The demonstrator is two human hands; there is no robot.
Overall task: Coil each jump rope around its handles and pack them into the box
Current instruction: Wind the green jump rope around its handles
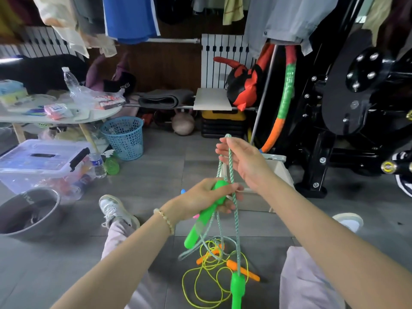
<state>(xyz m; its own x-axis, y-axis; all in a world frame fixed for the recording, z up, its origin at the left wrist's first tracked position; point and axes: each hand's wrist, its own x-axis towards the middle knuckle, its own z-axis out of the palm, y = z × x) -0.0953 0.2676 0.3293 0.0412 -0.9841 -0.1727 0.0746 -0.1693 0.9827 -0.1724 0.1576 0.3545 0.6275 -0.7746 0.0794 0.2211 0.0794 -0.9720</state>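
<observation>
Green handle [237,288] dangles lowest, its end cut off by the bottom edge. Left hand [207,197] grips the other green handle [204,216], fingers closed round it. Right hand [242,160] pinches the braided rope [231,172] loop, remaining fingers spread. Yellow rope [207,279] with orange handles [243,269] lies tangled on the floor [66,259]. White box [279,172] beyond the hands; contents hidden. Lidded clear bin [42,166], left, holds blurred coloured items.

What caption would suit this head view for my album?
Left hand holds a green handle while right hand lifts the braided rope.
</observation>
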